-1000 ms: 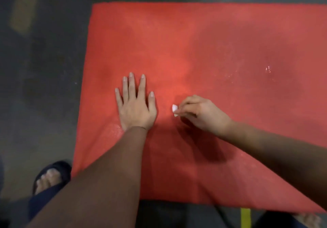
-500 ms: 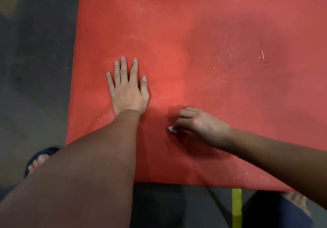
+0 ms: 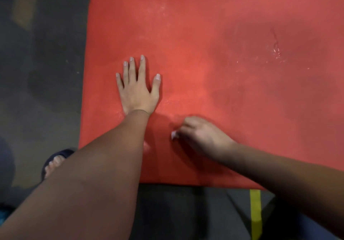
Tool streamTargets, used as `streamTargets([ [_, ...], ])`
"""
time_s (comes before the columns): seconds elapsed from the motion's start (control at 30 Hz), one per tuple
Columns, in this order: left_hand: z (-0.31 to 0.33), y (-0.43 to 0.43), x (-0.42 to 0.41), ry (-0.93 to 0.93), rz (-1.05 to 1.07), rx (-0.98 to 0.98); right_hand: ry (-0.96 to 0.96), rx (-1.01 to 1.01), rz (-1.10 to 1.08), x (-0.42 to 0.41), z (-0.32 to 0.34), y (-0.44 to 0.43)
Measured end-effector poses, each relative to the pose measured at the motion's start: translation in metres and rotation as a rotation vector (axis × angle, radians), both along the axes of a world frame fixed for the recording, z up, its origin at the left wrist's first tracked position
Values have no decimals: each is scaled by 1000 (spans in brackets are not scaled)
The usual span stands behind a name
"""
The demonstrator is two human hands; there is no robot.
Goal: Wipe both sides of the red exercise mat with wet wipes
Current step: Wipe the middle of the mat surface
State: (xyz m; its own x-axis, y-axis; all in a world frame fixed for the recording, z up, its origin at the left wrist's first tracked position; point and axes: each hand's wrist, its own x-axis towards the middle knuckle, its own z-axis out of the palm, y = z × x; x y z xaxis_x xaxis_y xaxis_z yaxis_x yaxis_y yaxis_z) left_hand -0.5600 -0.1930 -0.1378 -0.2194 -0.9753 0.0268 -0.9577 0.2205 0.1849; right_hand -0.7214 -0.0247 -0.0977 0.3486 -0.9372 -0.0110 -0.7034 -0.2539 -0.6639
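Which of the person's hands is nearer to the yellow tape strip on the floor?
Right. The right hand, pinching a wipe, works on the mat just beyond the yellow tape strip; the left hand rests flat farther away, up and left.

Left hand point(image 3: 136, 92) flat on the red mat point(image 3: 223, 35), fingers point(image 3: 142, 68) straight; right hand point(image 3: 197, 135), fingers curled, pinches a white wipe point(image 3: 174, 135)
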Motion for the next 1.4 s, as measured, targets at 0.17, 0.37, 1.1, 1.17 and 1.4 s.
streamTargets([
  [0.17, 0, 1, -2, -18, -2, -9, -25, 80, 5, -11, 3, 22],
  [0.37, 0, 1, -3, -28, 12, -18, -10, 60, 188, 9, 4, 53],
  [1.1, 1, 0, -2, -6, 15, -18, 84, -1, 161, -39, 2, -9],
  [1.17, 1, 0, -2, -9, 13, -27, 86, 4, 150, -36, 3, 10],
  [1.4, 0, 0, -5, 2, 29, -53, 206, -180, -63, -55, -8, -75],
])
